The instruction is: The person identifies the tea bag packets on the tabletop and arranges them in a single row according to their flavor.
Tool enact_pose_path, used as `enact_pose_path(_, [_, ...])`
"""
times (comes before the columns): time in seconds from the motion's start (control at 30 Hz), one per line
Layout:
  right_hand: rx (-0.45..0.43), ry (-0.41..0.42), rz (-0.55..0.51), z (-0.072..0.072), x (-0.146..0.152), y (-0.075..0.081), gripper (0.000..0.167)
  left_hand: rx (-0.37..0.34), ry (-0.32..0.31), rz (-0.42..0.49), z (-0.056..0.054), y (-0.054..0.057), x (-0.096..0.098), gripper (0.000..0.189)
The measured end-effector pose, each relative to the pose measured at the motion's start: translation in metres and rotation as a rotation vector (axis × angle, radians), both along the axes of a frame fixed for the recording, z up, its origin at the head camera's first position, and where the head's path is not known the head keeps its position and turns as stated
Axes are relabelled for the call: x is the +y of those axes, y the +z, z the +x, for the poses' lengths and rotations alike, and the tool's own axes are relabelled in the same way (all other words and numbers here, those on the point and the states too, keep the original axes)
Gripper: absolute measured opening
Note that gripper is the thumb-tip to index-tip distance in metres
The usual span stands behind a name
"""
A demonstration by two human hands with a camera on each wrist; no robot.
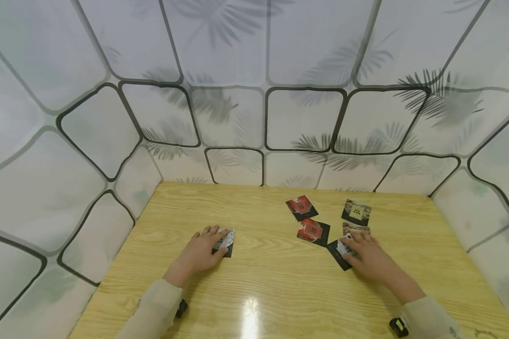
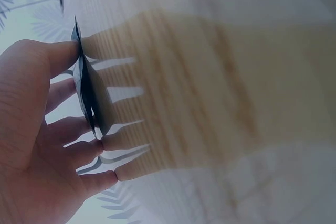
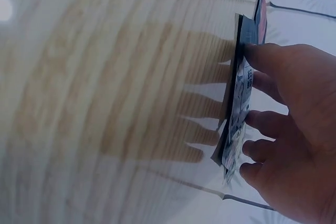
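Observation:
My left hand rests on a small square black-and-silver packet on the left part of the table. In the left wrist view the thumb touches one end of this packet, and the fingers are spread along it. On the right, my right hand lies over another black-and-silver packet, touching it with thumb and fingertips. Its fingers also reach over the lower of two brown-and-black packets, which is partly hidden. In the right wrist view the silver packet sits under the fingertips.
Two red-and-black packets lie just left of the right hand, one behind the other. Behind that hand is the other brown packet with a yellow label. Patterned fabric walls border the wooden table at back and sides.

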State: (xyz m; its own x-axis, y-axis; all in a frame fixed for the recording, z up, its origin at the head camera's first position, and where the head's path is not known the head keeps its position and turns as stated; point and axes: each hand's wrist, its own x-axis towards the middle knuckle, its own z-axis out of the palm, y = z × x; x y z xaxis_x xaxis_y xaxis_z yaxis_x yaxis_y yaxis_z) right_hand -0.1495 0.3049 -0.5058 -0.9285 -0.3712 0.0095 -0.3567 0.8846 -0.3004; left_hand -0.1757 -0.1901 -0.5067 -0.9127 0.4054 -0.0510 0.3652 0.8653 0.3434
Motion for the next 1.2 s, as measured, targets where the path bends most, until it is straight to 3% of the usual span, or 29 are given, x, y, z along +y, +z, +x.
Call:
enact_pose_path(0.43, [-0.026, 0.034, -0.026, 0.005, -0.013, 0.001, 0.055, -0.004, -0.005, -0.001, 0.0, 0.001, 0.0, 0.058])
enact_pose_path(0.67, [0.017, -0.039, -0.064, 0.001, -0.012, -0.003, 0.056, -0.006, -0.008, 0.002, 0.0, 0.002, 0.001, 0.057])
enact_pose_path(0.83, [0.035, -0.038, -0.028, 0.0, -0.011, -0.005, 0.055, 0.001, -0.012, 0.006, 0.0, 0.001, 0.001, 0.057])
enact_pose_path(1.2, [0.018, -0.08, -0.004, 0.002, -0.02, -0.004, 0.079, 0.001, -0.009, 0.001, 0.001, 0.002, 0.002, 0.056])
